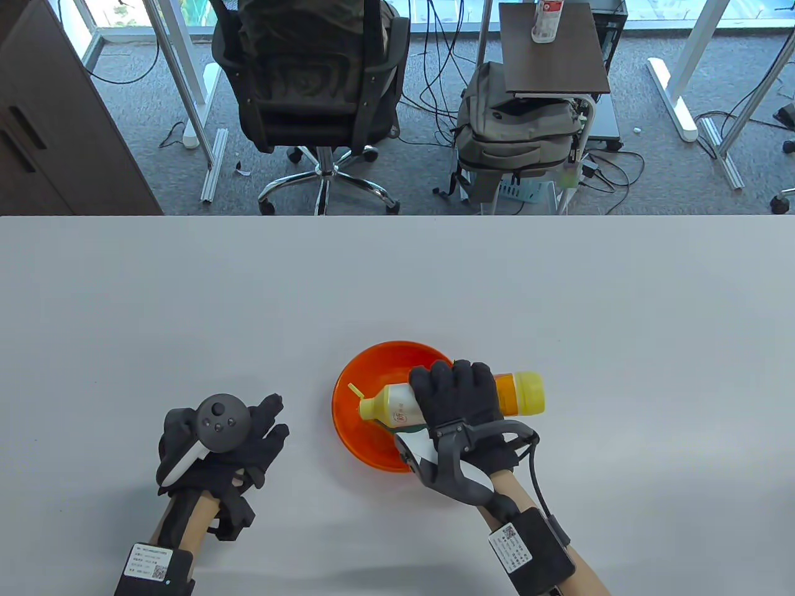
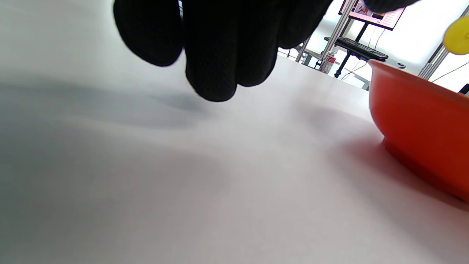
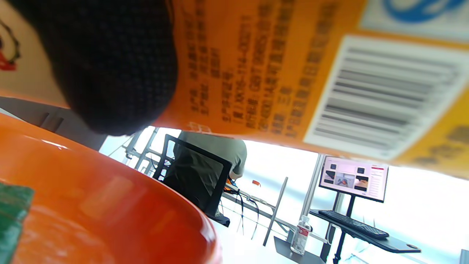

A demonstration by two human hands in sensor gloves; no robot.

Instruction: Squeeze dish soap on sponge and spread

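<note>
An orange bowl point(image 1: 360, 397) stands on the white table in front of me. My right hand point(image 1: 456, 394) grips a dish soap bottle point(image 1: 522, 392) with an orange label, lying sideways over the bowl, its yellow nozzle end point(image 1: 369, 406) pointing left. The bottle's label point(image 3: 293, 66) fills the right wrist view above the bowl's rim point(image 3: 128, 205). A green sponge corner point(image 3: 11, 212) shows inside the bowl there; the hand and bottle hide it in the table view. My left hand point(image 1: 261, 434) is empty, fingers spread, over the table left of the bowl; its fingers point(image 2: 212, 47) hang above the tabletop.
The bowl's outer wall point(image 2: 417, 132) shows at the right of the left wrist view. Beyond the table's far edge stand an office chair point(image 1: 310, 81), a backpack point(image 1: 515, 136) and a small side table point(image 1: 553, 49) holding a bottle.
</note>
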